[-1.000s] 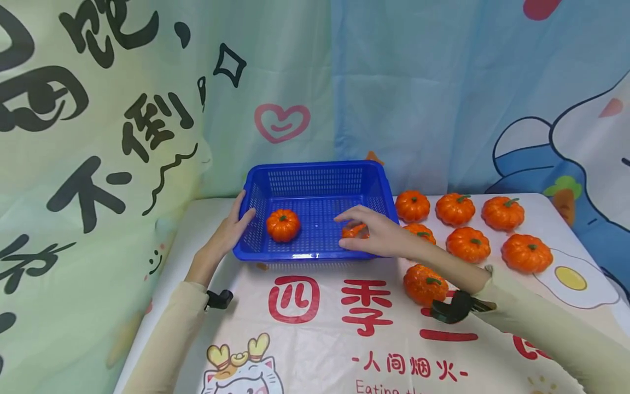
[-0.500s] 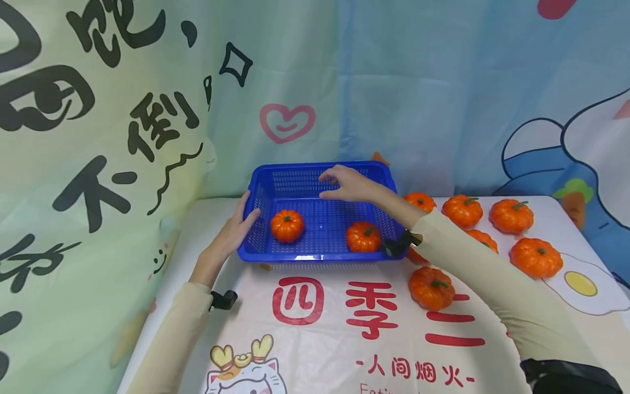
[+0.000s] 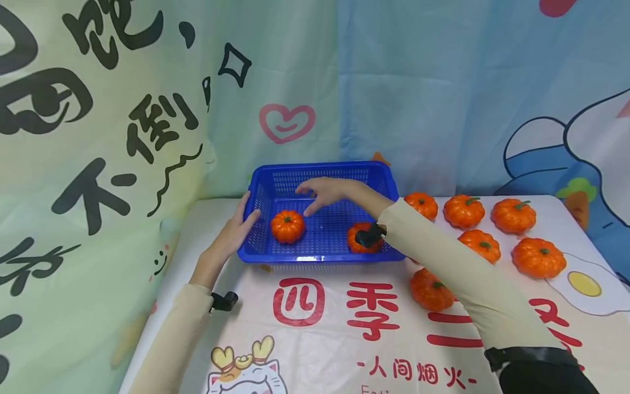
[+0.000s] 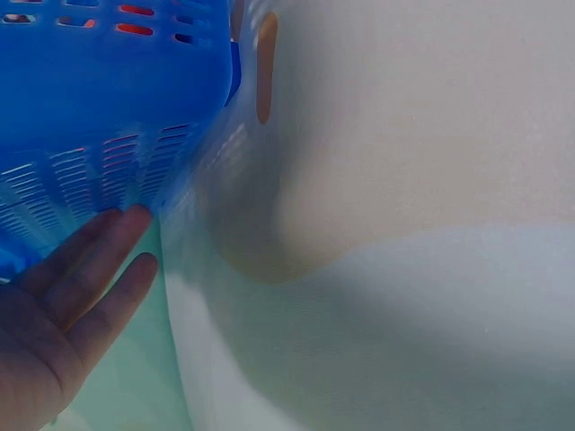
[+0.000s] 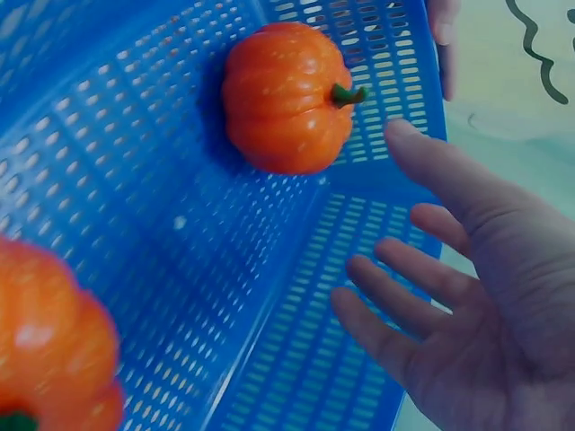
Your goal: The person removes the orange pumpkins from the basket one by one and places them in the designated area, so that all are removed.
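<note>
A blue plastic basket (image 3: 320, 257) with slotted walls stands at the back of the table. Inside lie two small orange pumpkins with green stems: one pumpkin (image 3: 287, 227) on the left, another pumpkin (image 3: 358, 241) on the right, partly hidden by the right wrist's camera. My right hand (image 3: 325, 192) hovers over the basket, fingers spread and nothing in them. Its thumb points toward the left pumpkin (image 5: 289, 99), apart from it in the right wrist view. My left hand (image 3: 230, 232) rests against the basket's left side; straight fingers (image 4: 99, 269) touch the slotted outer wall.
Several more pumpkins sit on the table right of the basket, among them a back-row pumpkin (image 3: 464, 212) and a front pumpkin (image 3: 431, 290) half covered by my right sleeve. A printed curtain (image 3: 394, 109) hangs close behind the basket.
My right hand has left the right-hand pumpkin in the basket, rising and then moving left toward the other one. That pumpkin stays where it was. My left hand keeps its place at the basket.
</note>
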### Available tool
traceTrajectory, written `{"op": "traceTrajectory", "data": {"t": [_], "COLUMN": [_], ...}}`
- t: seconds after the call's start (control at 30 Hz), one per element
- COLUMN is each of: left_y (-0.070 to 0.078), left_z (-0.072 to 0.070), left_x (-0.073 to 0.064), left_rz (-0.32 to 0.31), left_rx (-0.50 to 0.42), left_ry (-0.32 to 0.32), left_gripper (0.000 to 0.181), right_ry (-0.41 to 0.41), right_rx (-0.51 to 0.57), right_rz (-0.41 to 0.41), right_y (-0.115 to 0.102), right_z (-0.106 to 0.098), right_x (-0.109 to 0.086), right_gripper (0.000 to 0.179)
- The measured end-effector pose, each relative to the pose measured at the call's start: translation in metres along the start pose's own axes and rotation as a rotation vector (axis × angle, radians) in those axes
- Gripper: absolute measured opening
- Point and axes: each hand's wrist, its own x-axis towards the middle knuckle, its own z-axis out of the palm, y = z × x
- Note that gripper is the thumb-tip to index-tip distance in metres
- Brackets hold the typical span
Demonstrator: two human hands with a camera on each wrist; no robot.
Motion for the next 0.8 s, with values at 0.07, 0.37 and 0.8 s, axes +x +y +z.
{"op": "traceTrajectory", "data": {"t": [0.07,0.37,0.8], "left_y": [0.000,0.000,0.001], "left_z": [-0.001,0.002,0.002], "left_x": [0.000,0.002,0.001], "left_rz": [0.001,-0.003,-0.015], "left_rx": [-0.001,-0.014,-0.011], "left_ry": [0.001,-0.015,-0.013], "left_gripper": [0.072,0.069,0.073], "right_ry": [-0.042,-0.085,-0.163], "right_rx": [0.012,-0.023,-0.098], "right_rz": [-0.003,-0.007,0.033], "right_y": [-0.005,-0.008,0.000], "right_z": [0.001,0.022,0.036], "right_x": [0.007,0.034,0.041], "right_gripper": [0.069,0.074,0.074]}}
